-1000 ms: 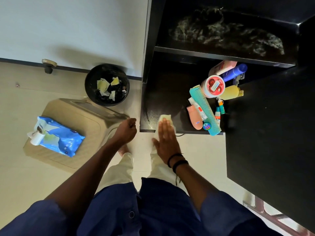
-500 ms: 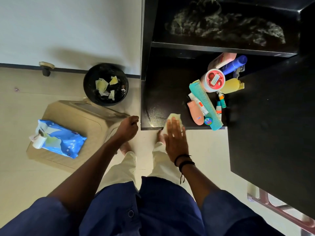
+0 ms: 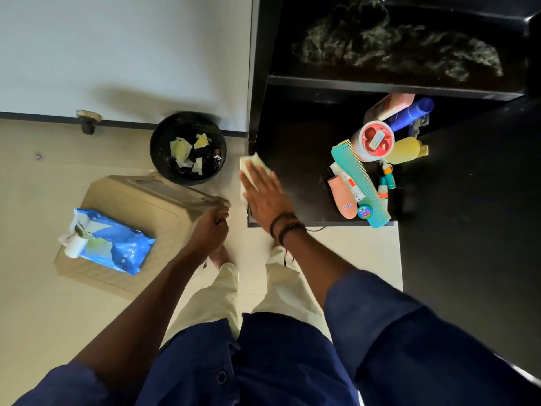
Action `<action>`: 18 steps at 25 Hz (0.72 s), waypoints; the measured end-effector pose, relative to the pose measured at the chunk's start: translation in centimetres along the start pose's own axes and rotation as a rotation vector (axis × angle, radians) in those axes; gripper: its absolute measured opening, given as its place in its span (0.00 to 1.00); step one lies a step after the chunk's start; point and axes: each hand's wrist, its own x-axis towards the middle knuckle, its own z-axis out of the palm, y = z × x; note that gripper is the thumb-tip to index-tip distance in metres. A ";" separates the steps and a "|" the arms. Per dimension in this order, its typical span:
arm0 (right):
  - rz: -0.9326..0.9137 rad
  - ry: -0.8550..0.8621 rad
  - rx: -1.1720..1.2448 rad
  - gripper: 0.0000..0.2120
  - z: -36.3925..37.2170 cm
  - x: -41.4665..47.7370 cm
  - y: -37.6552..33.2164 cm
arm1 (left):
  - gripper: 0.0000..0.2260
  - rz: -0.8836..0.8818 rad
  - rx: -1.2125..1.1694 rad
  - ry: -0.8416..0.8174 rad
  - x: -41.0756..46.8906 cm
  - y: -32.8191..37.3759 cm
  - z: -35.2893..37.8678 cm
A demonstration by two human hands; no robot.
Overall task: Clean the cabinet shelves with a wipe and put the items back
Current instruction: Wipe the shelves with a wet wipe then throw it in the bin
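Note:
My right hand (image 3: 265, 194) lies flat, fingers together, pressing a pale wipe (image 3: 254, 165) onto the left front edge of the black lower cabinet shelf (image 3: 298, 159). Toiletries crowd the shelf's right side: a teal comb (image 3: 361, 184), a pink tube (image 3: 342, 197), a red-lidded jar (image 3: 375, 139), a yellow bottle (image 3: 408, 150) and a blue bottle (image 3: 409, 113). The upper shelf (image 3: 395, 51) is bare with streaky smears. My left hand (image 3: 211, 227) is curled into a loose fist, held over the floor with nothing visible in it.
A black bin (image 3: 188, 148) with used wipes stands by the wall left of the cabinet. A blue wipe pack (image 3: 112, 244) lies on a beige stool (image 3: 140, 209). The open black cabinet door (image 3: 474, 230) fills the right. My legs stand between stool and cabinet.
My right hand has slid the wipe leftward and farther in along the lower shelf, from its front middle to its left edge. The left hand stayed roughly in place.

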 end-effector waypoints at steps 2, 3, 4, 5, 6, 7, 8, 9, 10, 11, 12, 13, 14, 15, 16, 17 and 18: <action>-0.072 0.003 -0.001 0.24 1.7 -5.0 0.1 | 0.18 -0.041 -0.021 0.022 -0.5 0.0 0.3; -0.059 -0.002 0.012 0.24 2.6 -7.4 0.8 | 0.18 -0.062 -0.021 0.017 -0.7 0.0 0.6; 0.005 -0.010 0.037 0.24 2.9 -9.3 1.7 | 0.19 -0.075 -0.020 0.012 -0.7 0.1 0.9; 0.084 0.009 0.056 0.24 2.8 -10.1 2.7 | 0.19 -0.084 -0.021 0.002 -0.7 0.3 1.1; 0.163 0.035 0.063 0.24 2.4 -10.1 3.7 | 0.19 -0.084 -0.025 -0.013 -0.5 0.5 1.4; 0.233 0.050 0.062 0.25 1.9 -9.3 4.5 | 0.17 -0.075 -0.021 -0.036 -0.4 0.9 1.5; 0.281 0.056 0.053 0.25 1.0 -7.7 5.1 | 0.16 -0.055 -0.003 -0.058 -0.2 1.2 1.7; 0.308 0.057 0.052 0.26 0.0 -5.3 5.8 | 0.13 -0.038 0.025 -0.074 -0.1 1.5 1.8; 0.326 0.048 0.068 0.26 -1.2 -2.3 6.5 | 0.10 -0.021 0.048 -0.078 0.0 1.8 1.9; 0.345 0.044 0.101 0.27 -2.6 0.8 7.0 | 0.08 -0.003 0.061 -0.071 0.3 2.1 1.8; 0.371 0.035 0.138 0.28 -3.7 3.6 7.3 | 0.08 0.018 0.064 -0.059 0.5 2.3 1.6; 0.388 0.035 0.148 0.29 -4.3 5.9 7.4 | 0.08 0.035 0.063 -0.047 0.7 2.5 1.3; 0.392 0.041 0.135 0.30 -4.2 7.4 7.1 | 0.09 0.051 0.059 -0.035 1.0 2.6 1.0; 0.382 0.053 0.145 0.31 -3.9 8.0 6.3 | 0.10 0.057 0.051 -0.023 1.1 2.7 0.8; 0.347 0.057 0.166 0.31 -3.3 7.5 4.9 | 0.12 0.061 0.035 -0.008 0.9 2.8 0.6; 0.285 0.067 0.178 0.30 -2.3 6.0 3.2 | 0.14 0.058 0.017 0.005 0.5 2.8 0.4; 0.208 0.080 0.171 0.29 -1.1 3.7 1.3 | 0.15 0.053 -0.002 0.008 0.1 3.0 0.3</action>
